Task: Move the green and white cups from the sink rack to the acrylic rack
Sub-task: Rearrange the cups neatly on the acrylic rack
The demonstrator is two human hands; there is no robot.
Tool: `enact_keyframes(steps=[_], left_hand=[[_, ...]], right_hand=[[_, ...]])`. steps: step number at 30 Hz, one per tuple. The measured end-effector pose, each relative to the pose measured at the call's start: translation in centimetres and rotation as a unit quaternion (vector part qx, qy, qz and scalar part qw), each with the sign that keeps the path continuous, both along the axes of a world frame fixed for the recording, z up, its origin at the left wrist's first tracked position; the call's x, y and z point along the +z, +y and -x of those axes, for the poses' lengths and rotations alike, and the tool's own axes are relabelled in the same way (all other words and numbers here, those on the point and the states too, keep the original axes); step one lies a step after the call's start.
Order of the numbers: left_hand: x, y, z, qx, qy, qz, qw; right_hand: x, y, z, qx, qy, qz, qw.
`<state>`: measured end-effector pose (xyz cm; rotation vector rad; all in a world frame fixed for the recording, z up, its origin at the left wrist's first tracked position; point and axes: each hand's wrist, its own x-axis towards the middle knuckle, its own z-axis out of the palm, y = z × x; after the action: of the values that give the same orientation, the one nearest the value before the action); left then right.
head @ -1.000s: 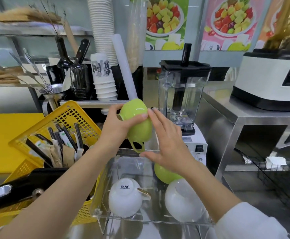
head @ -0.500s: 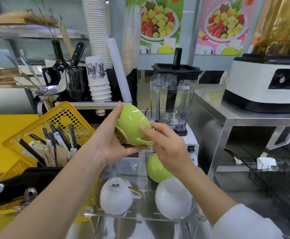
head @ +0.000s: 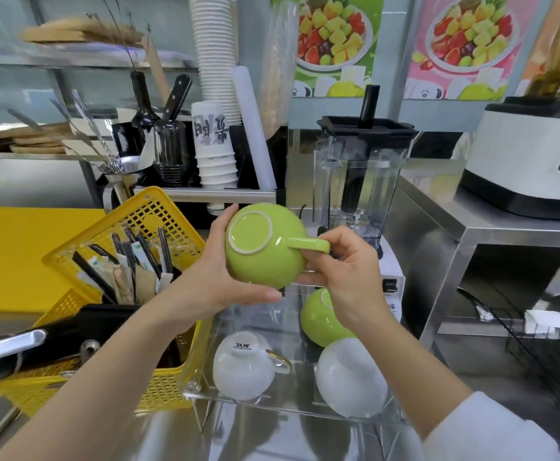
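Note:
A green cup (head: 265,247) is held upside down above the clear acrylic rack (head: 205,384), its base ring facing me and its handle pointing right. My left hand (head: 212,277) cradles its left side and underside. My right hand (head: 348,271) pinches the handle and touches the lower rim. On the rack stand, upturned, a white cup with a gold handle (head: 242,367) at the front left, a white cup (head: 351,380) at the front right, and a second green cup (head: 321,321) behind it, partly hidden by my right wrist.
A yellow basket (head: 158,390) with utensils and packets stands left of the rack. Behind it are a blender jar (head: 358,181), stacked paper cups (head: 215,151) and a knife holder. A steel counter with a white machine (head: 524,168) lies to the right.
The green cup has been turned over so its base faces me and its handle points right. My right hand has shifted onto the handle. Both hands have dropped slightly toward the rack.

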<state>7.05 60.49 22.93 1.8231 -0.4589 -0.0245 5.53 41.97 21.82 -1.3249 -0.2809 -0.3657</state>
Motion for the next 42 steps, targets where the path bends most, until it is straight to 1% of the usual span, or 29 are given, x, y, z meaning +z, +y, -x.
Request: enact_keyframes(steps=[2, 3, 4, 5, 6, 7, 8, 10, 11, 12, 13, 16, 18, 22, 31, 35, 42], left_hand=[[-0.4, 0.0, -0.7, 0.068, -0.090, -0.078, 0.991], [-0.6, 0.1, -1.1, 0.080, -0.115, -0.100, 0.985], [-1.0, 0.3, -1.4, 0.087, -0.130, -0.117, 0.981], [-1.5, 0.5, -1.7, 0.094, -0.138, -0.134, 0.977], [-2.0, 0.7, -1.9, 0.105, -0.142, -0.155, 0.972], [-2.5, 0.8, -2.1, 0.114, -0.141, -0.176, 0.968], [-3.0, 0.9, -2.3, 0.119, -0.136, -0.194, 0.964], [-4.0, 0.9, -2.6, 0.121, -0.116, -0.219, 0.961], [-4.4, 0.8, -2.7, 0.122, -0.102, -0.234, 0.959], [-4.8, 0.7, -2.8, 0.126, -0.089, -0.254, 0.955], [-5.2, 0.6, -2.9, 0.133, -0.082, -0.282, 0.947], [-6.1, 0.1, -3.4, 0.168, -0.085, -0.375, 0.908], [-6.4, -0.1, -3.7, 0.167, -0.074, -0.399, 0.899], [-6.9, -0.4, -4.1, 0.147, -0.039, -0.412, 0.898], [-7.3, -0.6, -4.5, 0.145, 0.009, -0.416, 0.898], [-7.8, -0.7, -4.8, 0.142, 0.016, -0.425, 0.894], [-8.6, -0.9, -5.3, 0.130, 0.043, -0.409, 0.902]], right_hand=[[-0.4, 0.6, -0.4, 0.011, 0.023, -0.009, 1.000], [-0.7, 0.7, -0.6, 0.006, 0.033, 0.003, 0.999], [-1.0, 0.6, -1.0, -0.004, 0.041, 0.034, 0.999], [-1.3, 0.5, -1.4, -0.019, 0.046, 0.090, 0.995], [-1.5, 0.2, -1.8, -0.037, 0.047, 0.169, 0.984], [-1.7, -0.1, -2.2, -0.055, 0.044, 0.258, 0.964], [-2.0, -0.3, -2.6, -0.070, 0.035, 0.349, 0.934], [-2.5, -0.4, -3.5, -0.096, 0.005, 0.518, 0.850], [-2.6, -0.4, -3.8, -0.099, -0.003, 0.578, 0.810], [-2.8, -0.3, -4.0, -0.095, -0.001, 0.620, 0.779], [-2.9, -0.3, -4.2, -0.085, 0.005, 0.645, 0.760], [-3.6, -0.4, -4.7, -0.059, 0.020, 0.677, 0.733], [-4.0, -0.3, -4.9, -0.052, 0.031, 0.688, 0.723], [-4.2, -0.1, -5.3, -0.037, 0.047, 0.709, 0.702], [-5.0, -0.1, -6.2, -0.022, 0.028, 0.706, 0.707], [-5.6, -0.2, -6.5, -0.026, 0.011, 0.717, 0.696], [-6.3, -0.5, -7.1, -0.010, 0.000, 0.739, 0.673]])
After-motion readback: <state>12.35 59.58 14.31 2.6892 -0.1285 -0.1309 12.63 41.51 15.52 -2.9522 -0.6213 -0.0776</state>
